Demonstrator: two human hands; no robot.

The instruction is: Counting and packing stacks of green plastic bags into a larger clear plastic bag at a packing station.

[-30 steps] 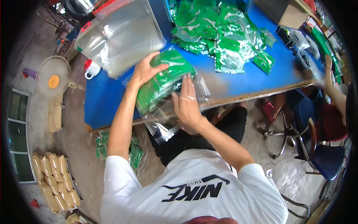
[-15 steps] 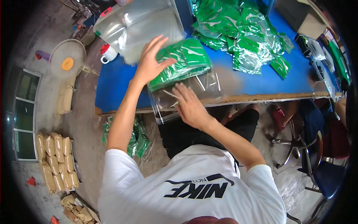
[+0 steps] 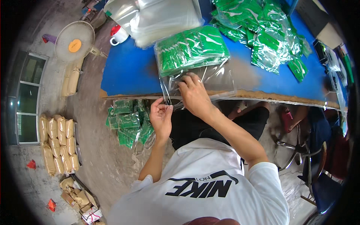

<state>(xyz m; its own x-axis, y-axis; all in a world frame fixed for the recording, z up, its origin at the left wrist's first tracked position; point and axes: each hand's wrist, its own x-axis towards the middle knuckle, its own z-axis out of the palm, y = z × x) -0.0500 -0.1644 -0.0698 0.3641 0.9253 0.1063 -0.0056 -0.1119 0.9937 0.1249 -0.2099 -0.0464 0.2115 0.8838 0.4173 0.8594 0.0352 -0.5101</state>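
A large clear plastic bag (image 3: 219,77) lies at the table's near edge, its loose end hanging slightly over the rim. Inside it, green packets (image 3: 191,48) are stacked in an overlapping row. My left hand (image 3: 162,118) is below the table edge, thumb and fingers pinching the bag's near left corner. Bent fingers of my right hand (image 3: 195,95) grip the film of the bag's loose end, just below the packets; their tips are partly hidden.
Flat clear bags (image 3: 161,18) lie beyond, near a red-and-white mug (image 3: 119,35). Loose green packets (image 3: 270,37) are heaped far right on the blue table (image 3: 127,71). More packets (image 3: 131,122) lie below, left. A fan (image 3: 75,45) stands left; a chair (image 3: 318,187) and another person's leg (image 3: 300,118) are right.
My left hand has come off the packets and down to the bag's near left corner, closing on it. My right hand has stayed on the loose film, its fingers now more bent.
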